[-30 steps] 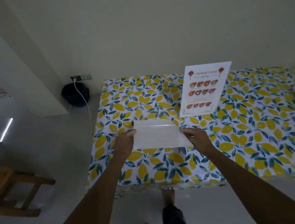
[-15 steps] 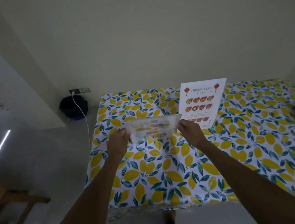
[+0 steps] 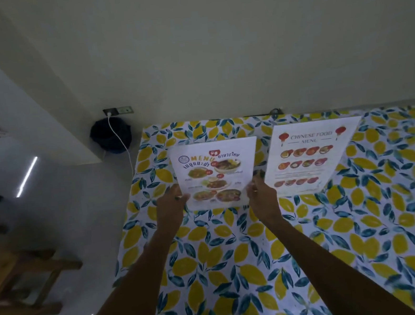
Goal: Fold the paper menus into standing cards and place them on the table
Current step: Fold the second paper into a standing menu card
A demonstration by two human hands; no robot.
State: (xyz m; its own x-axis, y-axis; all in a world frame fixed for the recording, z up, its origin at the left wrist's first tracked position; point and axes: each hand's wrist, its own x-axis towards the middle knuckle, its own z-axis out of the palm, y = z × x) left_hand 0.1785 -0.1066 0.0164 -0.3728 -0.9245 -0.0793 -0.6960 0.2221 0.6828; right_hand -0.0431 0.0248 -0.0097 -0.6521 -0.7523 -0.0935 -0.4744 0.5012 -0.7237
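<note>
Thai menu card [image 3: 215, 174], centre of frame: stood up with printed face toward camera, lower edge at or just above the tabletop [image 3: 235, 267]; contact not clear from this angle. Left hand [image 3: 171, 205] pinches its lower left corner, right hand [image 3: 260, 195] its lower right edge; each grip is closed on the card, thumbs in front.

Just beside it, to the right in frame, the Chinese food menu [image 3: 310, 156] stands free, untouched by either hand, leaning back a little.

Progress, as judged: one card placed, a second folded and being set down. What is left looks like seating the base, then letting go. No further unfolded menus in view, so whether more remain cannot be told.

Containers: a dark bin [image 3: 110, 135] on the floor, upper left of the frame, by the wall socket [image 3: 118, 111] with a white cable [image 3: 122, 144] running past it. Contents not visible.
</note>
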